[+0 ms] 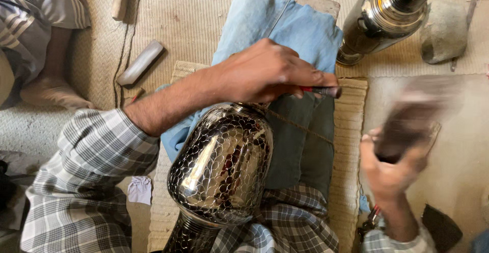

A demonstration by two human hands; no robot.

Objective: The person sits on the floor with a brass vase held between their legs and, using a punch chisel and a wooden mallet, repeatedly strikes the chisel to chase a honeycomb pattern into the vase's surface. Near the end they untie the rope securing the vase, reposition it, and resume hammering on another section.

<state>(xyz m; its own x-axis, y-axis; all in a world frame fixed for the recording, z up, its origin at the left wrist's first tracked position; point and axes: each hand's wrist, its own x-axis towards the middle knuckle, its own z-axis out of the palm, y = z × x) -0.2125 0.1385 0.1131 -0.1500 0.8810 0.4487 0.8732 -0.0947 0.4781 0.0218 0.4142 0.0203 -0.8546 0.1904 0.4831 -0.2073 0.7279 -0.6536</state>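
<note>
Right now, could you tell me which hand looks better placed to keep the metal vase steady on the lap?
Probably the left hand: it sits just above the patterned metal vase, gripping a thin tool. The right hand is off to the side, holding a blurred dark block.

Metal vase (pixel 221 164) on the lap, neck toward the body, resting on a cloth (pixel 285 29) over a mat (pixel 351 131). Left hand (pixel 265 72) above the vase, gripping a punch (pixel 323 91) over the cloth. Right hand (pixel 392 171) right of the mat, holding a blurred block (pixel 407 125). Second vessel (pixel 387 13) beyond, upper right. Stone (pixel 140 62) left of the cloth.
</note>
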